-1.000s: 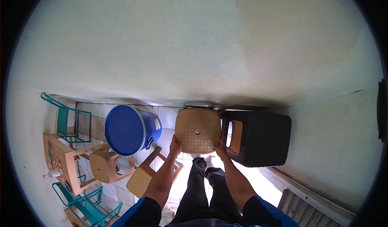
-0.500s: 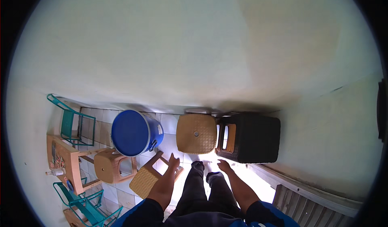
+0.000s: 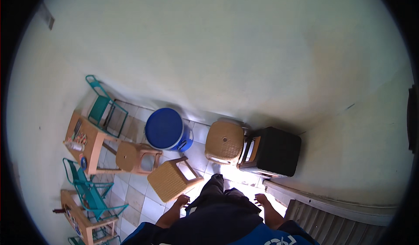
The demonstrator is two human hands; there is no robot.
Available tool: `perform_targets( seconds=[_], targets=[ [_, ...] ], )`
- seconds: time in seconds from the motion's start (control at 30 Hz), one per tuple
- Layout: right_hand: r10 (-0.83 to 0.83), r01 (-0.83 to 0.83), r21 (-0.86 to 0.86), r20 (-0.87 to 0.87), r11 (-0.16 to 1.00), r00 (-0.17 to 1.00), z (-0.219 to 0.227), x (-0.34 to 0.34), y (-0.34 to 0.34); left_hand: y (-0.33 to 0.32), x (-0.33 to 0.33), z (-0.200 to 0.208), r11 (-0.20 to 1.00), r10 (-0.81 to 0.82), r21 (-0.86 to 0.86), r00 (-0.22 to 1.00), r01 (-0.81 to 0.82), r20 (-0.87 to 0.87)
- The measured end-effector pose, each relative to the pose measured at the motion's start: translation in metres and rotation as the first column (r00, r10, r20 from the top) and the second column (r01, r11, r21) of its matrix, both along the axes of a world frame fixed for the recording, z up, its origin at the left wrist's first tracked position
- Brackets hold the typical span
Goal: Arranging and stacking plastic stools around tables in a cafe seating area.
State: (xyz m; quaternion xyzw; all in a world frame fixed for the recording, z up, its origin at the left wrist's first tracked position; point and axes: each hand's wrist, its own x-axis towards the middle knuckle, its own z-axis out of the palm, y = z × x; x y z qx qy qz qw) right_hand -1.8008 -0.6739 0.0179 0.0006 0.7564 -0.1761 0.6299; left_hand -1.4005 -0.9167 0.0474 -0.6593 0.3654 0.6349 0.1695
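Since a second ago, your hands have come away from the square brown stool (image 3: pixel 216 147) and drawn back toward your body. Your left hand (image 3: pixel 183 200) is empty, fingers loosely parted — a tan woven stool (image 3: pixel 168 182) sits near it, ahead and to its left. Your right hand (image 3: pixel 261 199) is empty too, fingers apart. The brown stool stands ahead, between both hands — just beside a boxy black stool (image 3: pixel 279 152) ahead of your right.

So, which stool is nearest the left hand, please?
The yellowish stool, just ahead of the left hand; the browner stools and black one stand farther off.
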Motion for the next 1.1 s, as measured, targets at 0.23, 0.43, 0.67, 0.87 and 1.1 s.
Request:
perform_targets(
  seconds=[0.23,0.43,0.67,0.87,1.1],
  targets=[
    [0.046,-0.044,-0.116,0.017,0.992,0.999,0.013,0.000,-0.019,0.084,0.079,-0.057,0.876,-0.404,-0.307,0.913,0.372,-0.049],
    [0.246,-0.240,-0.162,0.017,0.957,0.969,-0.004,0.007,-0.030,0.142,0.104,-0.072,0.958,0.039,-0.277,0.991,-0.073,-0.128],
    [0.517,-0.932,-0.071,-0.845,-0.357,-0.134,-0.048,-0.002,-0.052,0.171,0.118,-0.062,0.806,-0.403,-0.386,0.894,0.448,0.196],
    [0.586,-0.595,-0.258,-0.122,0.761,0.801,-0.012,0.063,-0.070,0.205,0.146,-0.046,0.772,-0.150,-0.622,0.988,0.131,0.023],
    [0.808,-0.894,-0.314,-0.583,-0.319,-0.083,-0.029,0.147,-0.148,0.271,0.170,-0.012,0.628,0.751,-0.129,0.641,-0.767,-0.157]
  ],
)
